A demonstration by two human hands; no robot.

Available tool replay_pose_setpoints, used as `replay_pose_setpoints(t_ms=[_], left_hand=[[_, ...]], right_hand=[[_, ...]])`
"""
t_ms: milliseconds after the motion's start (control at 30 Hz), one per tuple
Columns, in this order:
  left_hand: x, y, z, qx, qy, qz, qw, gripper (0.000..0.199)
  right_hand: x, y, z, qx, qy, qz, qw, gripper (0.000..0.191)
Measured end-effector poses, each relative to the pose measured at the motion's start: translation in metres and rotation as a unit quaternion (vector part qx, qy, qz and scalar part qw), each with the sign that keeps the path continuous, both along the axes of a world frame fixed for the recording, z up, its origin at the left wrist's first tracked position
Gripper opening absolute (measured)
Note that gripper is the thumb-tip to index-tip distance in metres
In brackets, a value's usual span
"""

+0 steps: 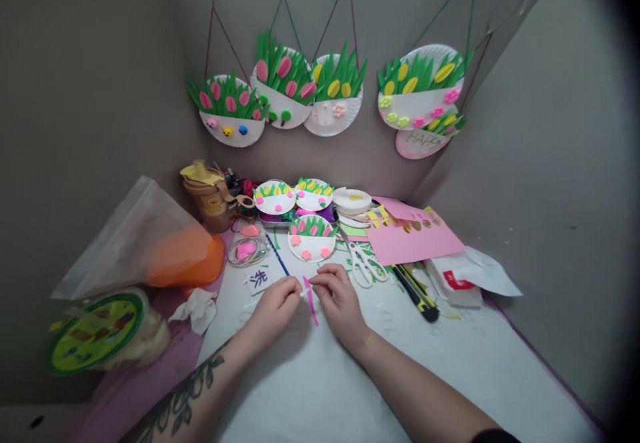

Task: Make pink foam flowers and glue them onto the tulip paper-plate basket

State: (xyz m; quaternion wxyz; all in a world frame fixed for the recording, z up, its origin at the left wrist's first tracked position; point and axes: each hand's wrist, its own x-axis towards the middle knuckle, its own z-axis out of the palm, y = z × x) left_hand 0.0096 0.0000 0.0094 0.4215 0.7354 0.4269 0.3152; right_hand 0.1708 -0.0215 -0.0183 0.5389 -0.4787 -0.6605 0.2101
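The landmark is the small tulip plate (pixel 313 248) with pink tulips and three pink flowers, lying on the bench (pixel 295 390). Nearer the person than the tulip plate, both hands meet over the bench, with a slim pink tool (pixel 314 311) between them, its pointed end toward the plate. The left hand (pixel 277 304) has its fingers curled and closed, thumb and forefinger pinching a small white piece (pixel 305 292) that crosses the tool. The right hand (pixel 341 303) has its fingers bent, tips drawn close together beside the tool's upper end; whether they grip it, I cannot tell. Left of the tulip plate lie a dark blue stick (pixel 277 254), a white card with a written character (pixel 258 280) and a round case with pink clay (pixel 246 251). Just behind the plate stand two similar plates with yellow tulips, the left one (pixel 274 198) and the right one (pixel 314 195). To its right are white-handled scissors (pixel 367 266), then a pink sheet (pixel 415 240), and nearer the person a black-and-yellow cutter (pixel 417 294). Above and behind it, larger decorated plates hang by cords against the wall (pixel 300 156).
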Motion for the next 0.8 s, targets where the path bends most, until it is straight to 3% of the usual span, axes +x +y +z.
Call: replay_pose_setpoints(t_ms=[800], left_hand=[[0.0010, -0.0030, -0.0012, 0.067, 0.078, 0.021, 0.994, 0.015]], right_hand=[[-0.0015, 0.0004, 0.0035, -0.041, 0.012, -0.039, 0.998, 0.013]])
